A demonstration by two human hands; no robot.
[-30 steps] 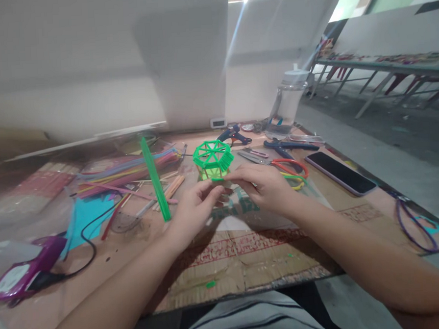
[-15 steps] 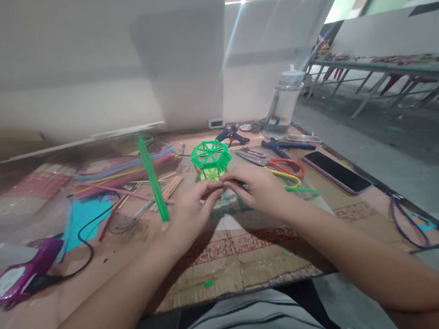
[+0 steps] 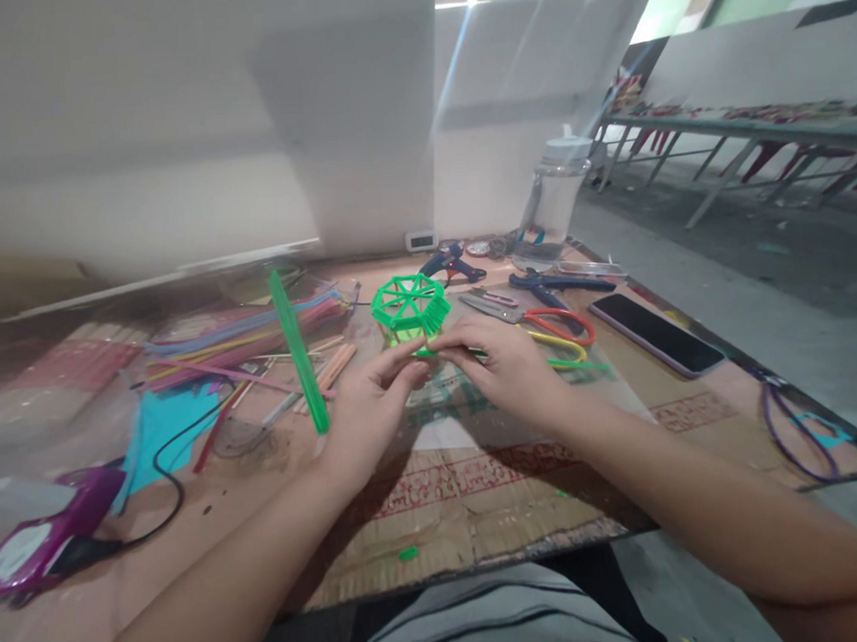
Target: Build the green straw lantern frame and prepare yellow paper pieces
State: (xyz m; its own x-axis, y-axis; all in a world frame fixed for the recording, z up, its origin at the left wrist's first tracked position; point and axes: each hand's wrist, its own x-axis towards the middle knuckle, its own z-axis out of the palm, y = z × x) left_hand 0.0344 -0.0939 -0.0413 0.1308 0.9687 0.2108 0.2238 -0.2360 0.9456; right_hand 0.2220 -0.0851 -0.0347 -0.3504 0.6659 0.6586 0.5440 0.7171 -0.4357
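From afar I see the left hand [image 3: 371, 396] and right hand [image 3: 513, 364] pinching a green piece [image 3: 424, 353] mid-frame, beside a spoked model [image 3: 410, 308]; cluttered pink table [image 3: 77, 608], white panel [image 3: 360, 104] upper left, grey floor [image 3: 793, 302] right.

Green spoked frame [image 3: 409, 303] upright, many-sided; small green piece [image 3: 425, 353] pinched just in front.

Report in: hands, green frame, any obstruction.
Left hand and right hand pinching green strip. Green spoked frame upright just beyond. Scissors lying beyond right hand, not between hands and frame.
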